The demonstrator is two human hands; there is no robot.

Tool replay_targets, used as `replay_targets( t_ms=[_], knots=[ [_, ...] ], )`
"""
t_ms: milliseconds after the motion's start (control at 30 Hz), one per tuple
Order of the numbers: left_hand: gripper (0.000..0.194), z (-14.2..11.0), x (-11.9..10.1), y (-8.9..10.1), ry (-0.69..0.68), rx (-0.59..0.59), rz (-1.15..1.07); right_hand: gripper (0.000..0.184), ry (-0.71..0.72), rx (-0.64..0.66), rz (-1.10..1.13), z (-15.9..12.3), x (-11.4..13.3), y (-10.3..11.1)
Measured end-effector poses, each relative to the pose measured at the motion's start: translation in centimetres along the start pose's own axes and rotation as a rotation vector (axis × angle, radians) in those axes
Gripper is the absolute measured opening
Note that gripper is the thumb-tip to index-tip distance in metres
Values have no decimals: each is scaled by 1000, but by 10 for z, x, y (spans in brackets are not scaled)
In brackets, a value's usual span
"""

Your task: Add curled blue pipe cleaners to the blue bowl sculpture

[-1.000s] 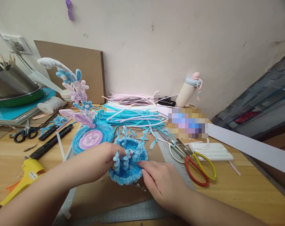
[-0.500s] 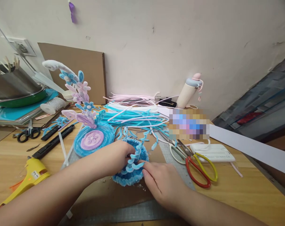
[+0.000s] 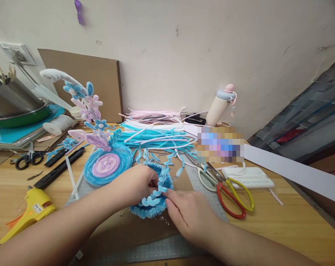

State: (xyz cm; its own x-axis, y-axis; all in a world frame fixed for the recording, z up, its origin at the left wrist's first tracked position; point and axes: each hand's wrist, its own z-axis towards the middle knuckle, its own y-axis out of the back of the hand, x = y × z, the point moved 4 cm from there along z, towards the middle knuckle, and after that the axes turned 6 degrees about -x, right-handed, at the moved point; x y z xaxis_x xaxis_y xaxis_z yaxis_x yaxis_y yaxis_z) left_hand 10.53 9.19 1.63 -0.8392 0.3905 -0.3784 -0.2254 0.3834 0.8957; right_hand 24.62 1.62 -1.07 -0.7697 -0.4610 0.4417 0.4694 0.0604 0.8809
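Observation:
A round blue basket of fuzzy pipe cleaner [image 3: 149, 211] sits in front of me, its ruffled rim facing up. A curly light-blue pipe cleaner [image 3: 163, 179] twists across its opening. My left hand [image 3: 141, 183] reaches over the rim from the left, fingers bent inward and closed; their tips are hidden inside the basket. At the right side, my right hand [image 3: 191, 214] pinches the basket's edge beside the curl between thumb and forefinger. Behind my left hand stands a blue disc with a lilac centre [image 3: 89, 171], carrying a stem of pipe-cleaner flowers [image 3: 93, 107].
Pipe cleaners [image 3: 156, 135] lie in a heap at the back. Scissors [image 3: 231, 199] and a white device [image 3: 249, 177] are at right. A yellow glue gun [image 3: 38, 205], black scissors [image 3: 31, 157] and a black cutter [image 3: 59, 168] lie at left. A bottle [image 3: 219, 105] stands by the wall.
The whole view has shifted slightly, so things sit a little further left. Both hands stay at the basket; the curly pipe cleaner has shifted slightly between them.

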Motion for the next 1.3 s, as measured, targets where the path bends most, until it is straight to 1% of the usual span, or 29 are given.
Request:
replay_targets(
  t_ms=[133,233,433,600,700,800,933,1100,1300],
  knots=[
    [12,-1,1,-3,-58,-36,52,36,-19,19,-8,1,-1,-1],
    [12,-1,2,-5,-76,-54,65,36,-17,31,-19,2,-1,-1],
    [11,-1,3,-7,-73,-60,63,31,12,11,-55,2,1,1],
    [9,-2,0,-3,-73,-49,54,28,9,4,-7,3,0,1],
    [8,-3,1,-3,-79,-29,43,24,6,21,32,3,-1,0],
    [12,-3,3,-5,-82,-16,34,23,1,38,34,3,-1,-2],
    [8,-3,3,-6,-70,-36,33,24,-9,48,43,3,-2,-2],
    [16,-4,0,-4,-56,-53,30,22,-11,68,30,4,-1,-1],
    [22,-2,2,-6,-25,-62,82,24,-4,26,12,4,0,-1]
  ],
)
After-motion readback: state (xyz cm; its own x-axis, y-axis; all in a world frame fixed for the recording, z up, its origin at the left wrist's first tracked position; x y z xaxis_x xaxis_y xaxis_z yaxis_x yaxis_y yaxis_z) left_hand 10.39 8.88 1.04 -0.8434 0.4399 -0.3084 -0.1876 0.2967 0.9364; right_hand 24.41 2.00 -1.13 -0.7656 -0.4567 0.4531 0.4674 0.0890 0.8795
